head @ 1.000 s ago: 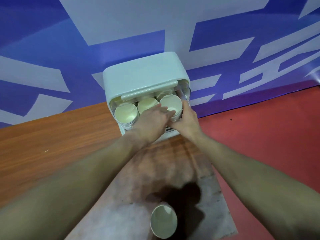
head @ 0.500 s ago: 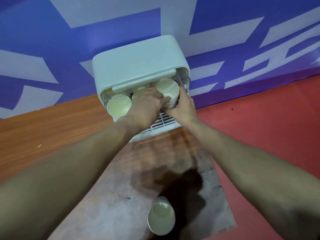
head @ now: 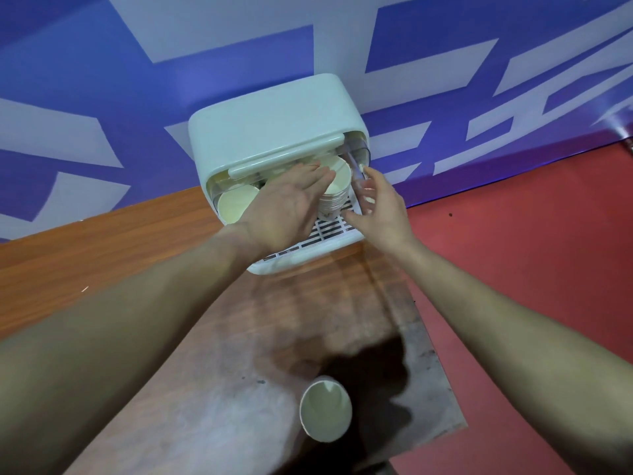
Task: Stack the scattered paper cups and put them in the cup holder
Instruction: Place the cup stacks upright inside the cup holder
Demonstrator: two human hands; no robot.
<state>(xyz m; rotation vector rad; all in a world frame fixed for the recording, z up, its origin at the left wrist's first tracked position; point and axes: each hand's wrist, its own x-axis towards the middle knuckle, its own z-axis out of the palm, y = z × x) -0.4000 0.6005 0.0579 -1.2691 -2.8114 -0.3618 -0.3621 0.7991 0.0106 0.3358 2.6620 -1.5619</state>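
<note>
A pale green cup holder point(head: 274, 132) with a raised lid stands at the far edge of the table against the wall. Inside it lie stacks of cream paper cups: a right stack point(head: 337, 190) and a left stack point(head: 234, 205); a middle one is hidden by my left hand. My left hand point(head: 284, 207) lies flat, fingers apart, its fingertips against the right stack. To the right of that stack my right hand point(head: 380, 209) hovers with fingers spread, holding nothing. A single paper cup point(head: 325, 409) stands upright on the table near me.
The wooden table point(head: 102, 255) has a worn grey patch point(head: 222, 406) in front of me. A slotted white tray point(head: 329, 231) forms the holder's floor. Red floor point(head: 531, 234) lies to the right, and a blue and white wall point(head: 102, 80) stands behind.
Both hands have let go of the right stack, which now lies deeper in the holder. My right hand has drawn back and spread open; my left hand has flattened.
</note>
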